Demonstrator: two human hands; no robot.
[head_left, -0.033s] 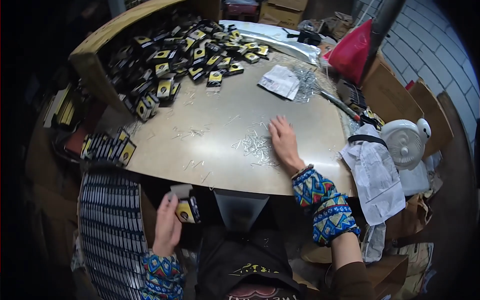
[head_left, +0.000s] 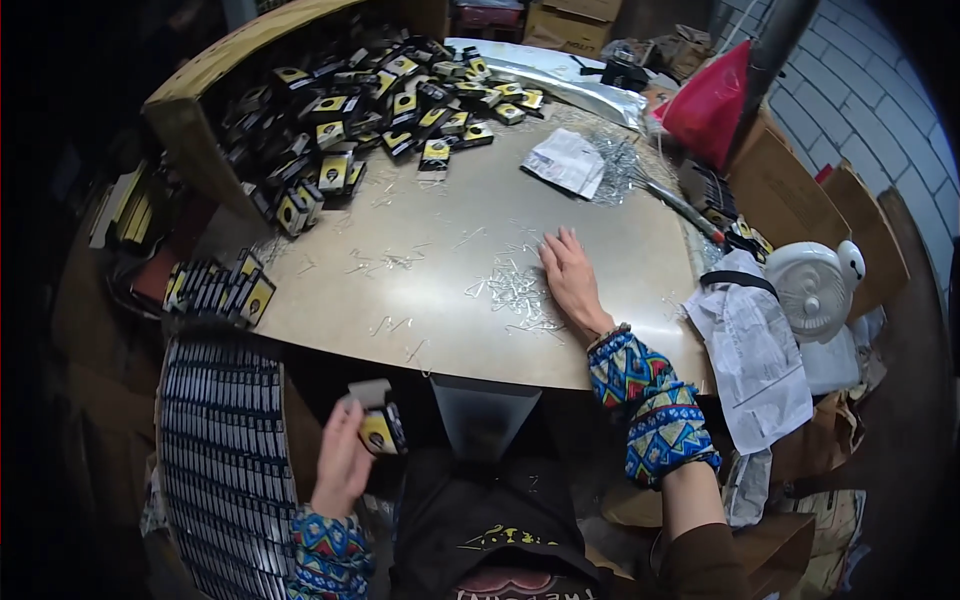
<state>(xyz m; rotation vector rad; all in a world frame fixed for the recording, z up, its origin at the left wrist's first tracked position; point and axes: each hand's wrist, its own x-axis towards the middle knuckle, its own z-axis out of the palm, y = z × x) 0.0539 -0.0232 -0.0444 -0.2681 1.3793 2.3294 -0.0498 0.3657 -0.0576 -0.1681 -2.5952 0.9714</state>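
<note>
L hand (head_left: 343, 460): fingers pinching a small blk/yel box (head_left: 380, 432) by its L side, held off the near edge of the surface (head_left: 645, 250), not on it. Box flap (head_left: 370, 392) is up. Can't see what's inside, if anything.

R hand (head_left: 572, 280): palm down, fingers stretched out close tog., right at the R side of a loose heap of bent wire hooks (head_left: 512, 292) mid-surface. No pinch visible; underside hidden, so can't tell if a hook is under the palm.

Around that: strays (head_left: 388, 262) to the L of the heap, a few more toward the near edge. Far R, a denser wire clump (head_left: 620, 170) next to a folded paper (head_left: 565, 163).

Far L: big jumbled box pile (head_left: 400, 103), approx. dozens, those readable look shut. Near L corner: short row of boxes (head_left: 220, 290) standing on edge. Below it, off the surface, tight rows of thin boxes (head_left: 225, 450).

R edge: hanging paper sheets (head_left: 750, 360), white fan (head_left: 812, 290) beside.

Status, my read: rows near L look done; box in hand isn't, flap's up. Left: loose hooks + probably the far pile, tho can't confirm whether those are filled.
</note>
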